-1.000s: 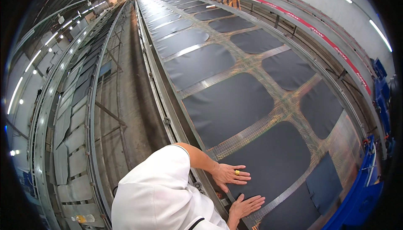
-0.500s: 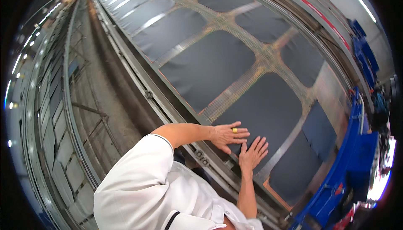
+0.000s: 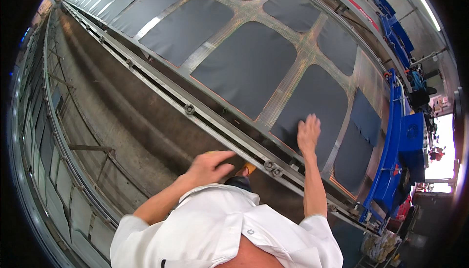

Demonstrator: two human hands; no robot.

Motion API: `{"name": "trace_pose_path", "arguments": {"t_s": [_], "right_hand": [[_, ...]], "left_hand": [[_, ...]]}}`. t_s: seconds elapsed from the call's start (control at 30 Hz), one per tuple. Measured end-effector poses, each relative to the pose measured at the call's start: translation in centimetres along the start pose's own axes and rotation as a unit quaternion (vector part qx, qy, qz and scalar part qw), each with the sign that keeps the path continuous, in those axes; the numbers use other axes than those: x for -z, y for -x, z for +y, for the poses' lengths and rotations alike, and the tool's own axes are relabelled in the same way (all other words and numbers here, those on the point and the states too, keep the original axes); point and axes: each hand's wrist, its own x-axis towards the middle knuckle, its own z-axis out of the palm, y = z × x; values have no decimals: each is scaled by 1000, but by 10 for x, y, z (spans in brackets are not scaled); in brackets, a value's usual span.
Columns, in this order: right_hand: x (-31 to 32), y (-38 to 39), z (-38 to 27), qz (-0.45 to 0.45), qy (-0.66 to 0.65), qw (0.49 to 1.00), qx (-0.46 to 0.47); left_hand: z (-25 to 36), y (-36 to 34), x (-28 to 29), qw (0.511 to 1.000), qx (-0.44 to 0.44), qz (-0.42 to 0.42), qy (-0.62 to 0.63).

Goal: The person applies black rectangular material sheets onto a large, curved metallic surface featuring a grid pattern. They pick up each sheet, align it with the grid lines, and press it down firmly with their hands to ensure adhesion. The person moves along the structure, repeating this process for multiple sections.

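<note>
Dark grey fabric panels with rounded corners lie flat along a long table. My right hand (image 3: pixel 309 133) is over the near fabric panel (image 3: pixel 317 104), its fingers extended and a little blurred. Nothing is in it; I cannot tell whether it touches the cloth. My left hand (image 3: pixel 209 167) hangs in front of my body, short of the metal table rail (image 3: pixel 229 145). Its fingers are loosely bent, with a gap between thumb and forefinger, and it holds nothing. Beyond lies another large fabric panel (image 3: pixel 246 67).
A separate dark blue-grey piece (image 3: pixel 366 116) overlaps the panel at the right end. Blue machine framing (image 3: pixel 383 185) stands past that end. On the left, a walkway (image 3: pixel 112 106) runs between this table and another table (image 3: pixel 63 189) bearing panels.
Both hands were spread flat on the near panel. The left has come off it, back toward my body; the right has shifted right and farther up the panel. My view has shifted.
</note>
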Motion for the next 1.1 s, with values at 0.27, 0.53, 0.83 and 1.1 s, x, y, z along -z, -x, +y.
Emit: {"name": "trace_pose_path", "arguments": {"t_s": [0.27,0.53,0.83,1.1], "right_hand": [[-112,-116,-211,-16,24,965,260],[-142,-70,-322,-178,-256,832,459],[-150,-167,-322,-51,-34,929,365],[-171,-111,-358,-160,-313,847,398]], "left_hand": [[-138,199,91,913,349,96,-187],[-110,390,4,596,788,151,38],[-101,306,-40,664,710,183,149],[-174,268,39,713,684,71,137]]}}
